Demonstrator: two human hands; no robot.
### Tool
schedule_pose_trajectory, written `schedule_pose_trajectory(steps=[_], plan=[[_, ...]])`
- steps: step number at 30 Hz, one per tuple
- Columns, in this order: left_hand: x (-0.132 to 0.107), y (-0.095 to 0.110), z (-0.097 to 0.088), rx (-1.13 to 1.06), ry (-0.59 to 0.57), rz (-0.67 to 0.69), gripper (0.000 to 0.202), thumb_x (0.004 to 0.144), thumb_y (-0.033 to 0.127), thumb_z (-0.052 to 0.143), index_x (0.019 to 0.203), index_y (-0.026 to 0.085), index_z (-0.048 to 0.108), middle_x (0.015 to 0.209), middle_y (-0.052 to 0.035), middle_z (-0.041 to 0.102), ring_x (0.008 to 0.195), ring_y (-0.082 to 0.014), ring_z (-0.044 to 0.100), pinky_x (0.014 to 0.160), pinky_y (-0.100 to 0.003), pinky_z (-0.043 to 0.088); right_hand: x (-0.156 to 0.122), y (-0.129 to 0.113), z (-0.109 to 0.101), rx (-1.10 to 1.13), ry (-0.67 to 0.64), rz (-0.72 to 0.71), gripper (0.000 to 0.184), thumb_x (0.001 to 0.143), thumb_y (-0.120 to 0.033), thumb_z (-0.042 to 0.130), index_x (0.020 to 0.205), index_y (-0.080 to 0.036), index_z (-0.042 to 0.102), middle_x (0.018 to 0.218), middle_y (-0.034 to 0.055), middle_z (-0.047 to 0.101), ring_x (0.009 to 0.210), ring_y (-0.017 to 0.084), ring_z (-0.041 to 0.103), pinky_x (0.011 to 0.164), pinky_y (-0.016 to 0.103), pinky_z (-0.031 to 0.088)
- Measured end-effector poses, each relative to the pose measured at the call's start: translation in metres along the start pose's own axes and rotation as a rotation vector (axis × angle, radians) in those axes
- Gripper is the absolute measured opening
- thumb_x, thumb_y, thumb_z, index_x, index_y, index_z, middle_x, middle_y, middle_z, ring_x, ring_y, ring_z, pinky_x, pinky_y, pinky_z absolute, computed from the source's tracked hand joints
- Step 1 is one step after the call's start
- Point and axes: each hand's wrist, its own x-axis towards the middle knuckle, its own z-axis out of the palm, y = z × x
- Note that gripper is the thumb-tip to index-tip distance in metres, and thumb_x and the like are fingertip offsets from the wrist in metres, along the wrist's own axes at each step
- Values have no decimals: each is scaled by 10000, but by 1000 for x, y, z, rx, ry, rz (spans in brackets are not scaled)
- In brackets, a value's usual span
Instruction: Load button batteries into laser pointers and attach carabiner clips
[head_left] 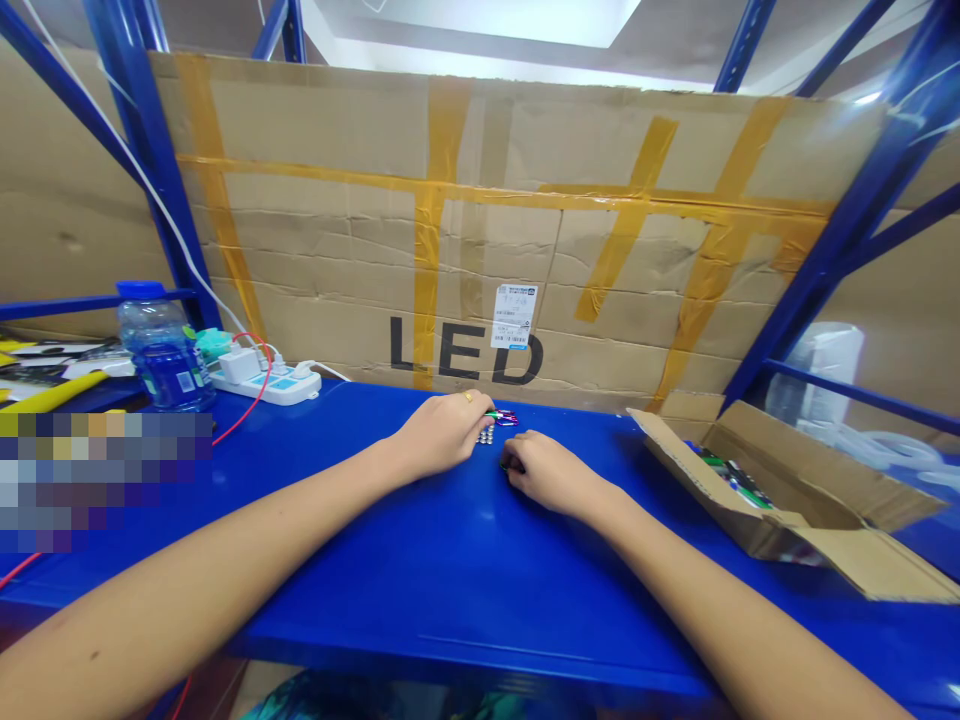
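My left hand [442, 432] lies on the blue shelf top [465, 570] with its fingers curled over a small heap of metal rings and coloured clips [501, 420]. A ring shows on one of its fingers. My right hand [551, 473] rests just to the right, fingers bent inward and pinched on a small dark piece I cannot make out. The two hands are a few centimetres apart, close to the taped cardboard sheet [487, 230] marked LED that stands behind them.
An open cardboard box [787, 500] with small parts lies at the right. A water bottle [161, 350] and a white power strip [266, 380] with a red wire stand at the back left. Blue rack posts [150, 160] rise on both sides.
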Motion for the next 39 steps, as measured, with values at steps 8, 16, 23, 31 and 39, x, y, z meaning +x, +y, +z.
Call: schedule_pose_trajectory(steps=[8, 16, 23, 31, 39], plan=[[-1, -3, 4, 65, -71, 4, 220, 970, 245, 379, 1022, 150, 571, 983, -96, 661, 910, -227, 640, 781, -342, 493, 0, 0, 1, 76, -17, -49, 204, 741, -68, 509, 836, -158, 666, 874, 96, 703, 809, 205, 607, 686, 271, 402], [-1, -5, 7, 81, -98, 10, 194, 962, 235, 393, 987, 154, 568, 981, -95, 653, 900, -227, 636, 761, -336, 484, 0, -1, 1, 100, -17, -1, 168, 747, -87, 519, 815, -166, 651, 854, 86, 685, 778, 196, 591, 653, 270, 386], [-2, -4, 9, 62, -113, 17, 184, 951, 221, 415, 1017, 148, 571, 1006, -104, 646, 935, -238, 629, 789, -350, 484, -1, -5, 2, 153, -3, 32, 167, 769, -100, 525, 848, -170, 655, 943, 93, 594, 798, 181, 549, 710, 274, 411], [-2, -3, 8, 93, -129, 26, 193, 950, 218, 406, 1035, 155, 567, 1012, -96, 647, 934, -229, 628, 790, -341, 492, -2, -5, 3, 129, -45, 11, 114, 835, -124, 480, 823, -165, 585, 955, 114, 566, 881, 216, 532, 784, 319, 435], [-2, -6, 11, 95, -144, 43, 163, 947, 233, 418, 986, 165, 561, 972, -87, 647, 894, -218, 630, 761, -328, 490, -5, -6, 3, 157, -26, -69, 125, 825, -81, 449, 854, -184, 513, 920, 92, 582, 801, 198, 531, 698, 307, 406]])
